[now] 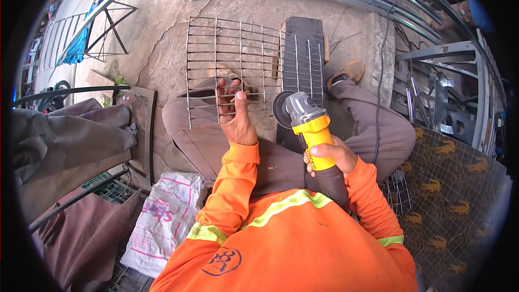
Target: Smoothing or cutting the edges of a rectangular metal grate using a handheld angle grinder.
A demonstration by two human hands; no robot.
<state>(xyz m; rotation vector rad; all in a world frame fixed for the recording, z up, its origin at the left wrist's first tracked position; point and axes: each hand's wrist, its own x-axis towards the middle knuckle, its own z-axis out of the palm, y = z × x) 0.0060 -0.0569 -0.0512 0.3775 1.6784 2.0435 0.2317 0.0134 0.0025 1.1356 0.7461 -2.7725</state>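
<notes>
Wire mesh panel [263,70] is placed mid-scene, slightly left, its right part seen over the dark board [301,26]. Its near wires are held by left grip [238,119], closed around them. Yellow angle grinder [313,125] is held by right grip [334,154], wrapped round its body; disc [281,109] is held near the mesh, contact can't be told. Mesh is judged light, springy-stiff, scratchy at wire ends, best held at wire crossings; grinder is judged heavier, best held round the body, clear of the disc
</notes>
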